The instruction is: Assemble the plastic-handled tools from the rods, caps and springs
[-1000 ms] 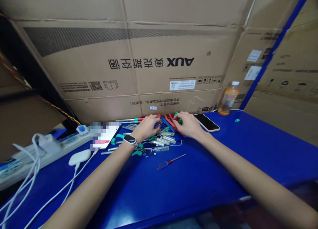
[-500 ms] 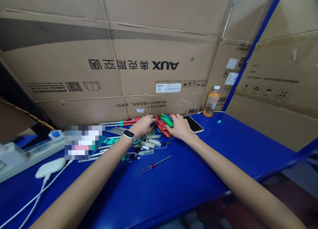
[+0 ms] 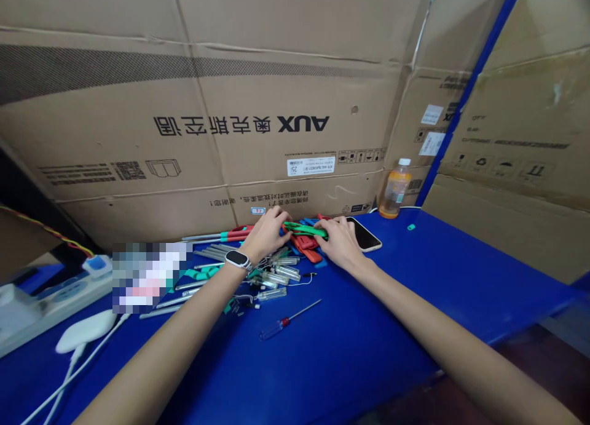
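A slim green plastic handle shell (image 3: 305, 229) spans the gap between my hands, above a pile of loose parts. My left hand (image 3: 268, 231), with a watch on its wrist, pinches the shell's left end. At the other end, the fingers of my right hand (image 3: 342, 242) close on the shell. Red plastic shells (image 3: 305, 244) and blue ones lie just beneath it. Clear plastic cartridges (image 3: 276, 278) with thin wires are heaped below my left hand. Metal tubes (image 3: 203, 237), some with red handles, extend to the left.
A screwdriver (image 3: 276, 329) lies in front of the pile. Beside my right hand is a phone (image 3: 367, 237), and farther right stands an orange drink bottle (image 3: 395, 190). A power strip (image 3: 76, 289) and white cables occupy the left. Cardboard (image 3: 239, 80) walls the back of the blue table (image 3: 359, 351).
The green shell has been lifted off the pile and now stretches between both hands. My left hand has come to its left end. The view has shifted slightly.
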`<action>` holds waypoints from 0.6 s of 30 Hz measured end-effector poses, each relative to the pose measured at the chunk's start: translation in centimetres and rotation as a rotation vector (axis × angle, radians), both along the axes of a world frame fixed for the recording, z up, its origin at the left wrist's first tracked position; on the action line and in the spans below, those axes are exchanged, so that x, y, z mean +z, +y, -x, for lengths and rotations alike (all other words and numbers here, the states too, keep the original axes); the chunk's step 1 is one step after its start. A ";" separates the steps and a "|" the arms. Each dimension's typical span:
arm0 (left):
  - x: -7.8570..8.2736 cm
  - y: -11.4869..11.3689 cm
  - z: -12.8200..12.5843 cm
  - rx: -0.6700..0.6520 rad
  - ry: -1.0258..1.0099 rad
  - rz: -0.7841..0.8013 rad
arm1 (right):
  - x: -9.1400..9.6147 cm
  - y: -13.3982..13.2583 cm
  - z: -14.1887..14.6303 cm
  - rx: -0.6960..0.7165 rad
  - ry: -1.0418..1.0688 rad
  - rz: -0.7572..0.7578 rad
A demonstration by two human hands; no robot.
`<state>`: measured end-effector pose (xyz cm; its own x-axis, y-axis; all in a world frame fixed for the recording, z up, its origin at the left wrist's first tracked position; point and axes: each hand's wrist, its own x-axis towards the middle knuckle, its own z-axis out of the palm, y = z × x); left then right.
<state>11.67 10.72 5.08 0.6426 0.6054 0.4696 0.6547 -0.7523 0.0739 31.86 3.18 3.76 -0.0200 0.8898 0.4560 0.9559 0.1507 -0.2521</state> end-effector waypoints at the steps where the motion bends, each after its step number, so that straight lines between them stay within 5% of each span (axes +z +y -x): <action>1: 0.0 -0.1 0.3 -0.007 -0.010 -0.014 | -0.1 0.0 -0.1 0.020 0.010 -0.009; 10: 1.5 -4.0 2.8 -0.040 0.042 -0.132 | -0.4 -1.1 0.9 0.266 0.283 -0.197; 14: 2.2 -7.8 6.3 -0.055 0.002 -0.149 | -0.2 -3.7 4.1 0.464 0.458 -0.202; 18: 0.9 -11.7 10.6 -0.135 -0.019 -0.021 | -0.8 -6.3 7.7 0.748 0.332 -0.171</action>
